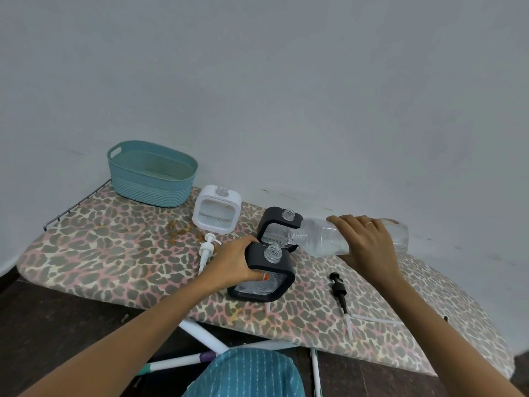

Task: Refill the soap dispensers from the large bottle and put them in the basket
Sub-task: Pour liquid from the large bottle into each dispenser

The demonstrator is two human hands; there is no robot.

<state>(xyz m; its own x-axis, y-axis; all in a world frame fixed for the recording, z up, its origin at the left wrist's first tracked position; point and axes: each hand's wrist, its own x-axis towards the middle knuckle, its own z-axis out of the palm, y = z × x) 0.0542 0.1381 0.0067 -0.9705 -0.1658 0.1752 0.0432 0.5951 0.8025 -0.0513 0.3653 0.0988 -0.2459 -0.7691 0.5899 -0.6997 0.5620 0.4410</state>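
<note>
My left hand grips a black square soap dispenser with its pump off and neck bare. My right hand holds the large clear bottle tipped on its side, mouth over that neck, clear liquid running in. A second black dispenser stands just behind, uncapped. A white dispenser, also uncapped, stands further left. A white pump lies left of my left hand. To the right of the held dispenser a black pump lies flat. The teal basket sits at the far left, nothing visible inside.
Everything rests on a leopard-print ironing board set against a pale wall. A wire rack edge sticks out at the board's left end. White board legs and dark floor show below the near edge.
</note>
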